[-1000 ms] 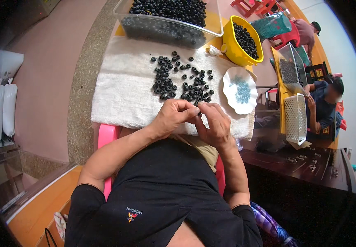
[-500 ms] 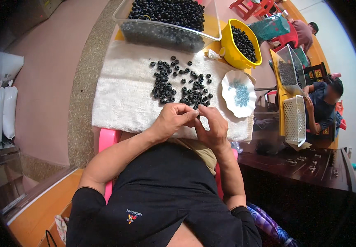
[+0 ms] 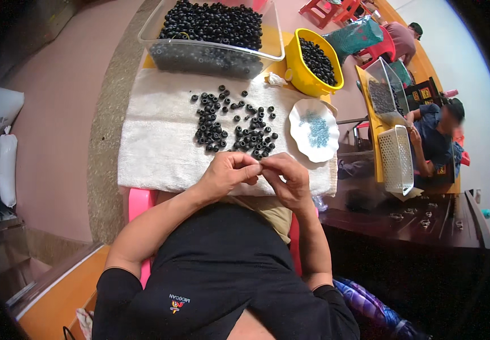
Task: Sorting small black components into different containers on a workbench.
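Bench (image 3: 275,66): yellow-orange top, mostly covered by a white towel (image 3: 154,147). Towel has a few shallow folds, hangs close to the near edge. Loose black beads (image 3: 211,127) mid-towel, two rough clumps left and right, strays between them and toward the far side; many show their holes. White scalloped dish (image 3: 315,154) at towel's right side. Clear plastic bin (image 3: 211,63) at far end, yellow tub (image 3: 307,84) to its right. Crumpled white scrap (image 3: 277,79) just beside the tub.

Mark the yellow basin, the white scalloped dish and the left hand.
Yellow basin (image 3: 302,79), head view: outer side wall.
White scalloped dish (image 3: 316,154), head view: bare lower rim.
Left hand (image 3: 223,174), head view: back of the hand.
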Demonstrator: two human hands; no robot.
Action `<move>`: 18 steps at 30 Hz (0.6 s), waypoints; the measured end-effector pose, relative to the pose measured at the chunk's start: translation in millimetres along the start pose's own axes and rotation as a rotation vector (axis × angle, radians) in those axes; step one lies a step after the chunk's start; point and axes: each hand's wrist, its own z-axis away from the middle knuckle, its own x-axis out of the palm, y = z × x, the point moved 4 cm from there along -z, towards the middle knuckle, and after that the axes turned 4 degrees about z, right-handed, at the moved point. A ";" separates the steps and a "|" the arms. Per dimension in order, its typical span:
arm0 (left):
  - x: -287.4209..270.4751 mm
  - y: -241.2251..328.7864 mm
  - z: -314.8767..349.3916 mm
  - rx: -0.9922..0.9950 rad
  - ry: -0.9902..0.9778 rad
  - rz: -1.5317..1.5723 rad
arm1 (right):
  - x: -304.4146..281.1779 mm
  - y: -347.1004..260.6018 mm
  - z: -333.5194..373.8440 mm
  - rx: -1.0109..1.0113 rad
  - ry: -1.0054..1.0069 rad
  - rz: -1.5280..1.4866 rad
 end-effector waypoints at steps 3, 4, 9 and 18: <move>2.6 -4.5 -1.3 -0.022 -0.032 -0.012 | -3.2 2.3 5.1 0.072 -0.017 -0.081; 2.2 -6.6 -1.5 -0.032 -0.027 -0.002 | -2.1 3.2 6.3 0.147 -0.008 -0.150; 1.3 -7.8 -0.3 -0.052 0.006 -0.017 | 1.5 9.0 8.5 0.316 -0.046 -0.212; 4.2 -3.8 0.8 -0.053 -0.005 -0.108 | 0.0 9.8 15.3 0.205 -0.008 -0.158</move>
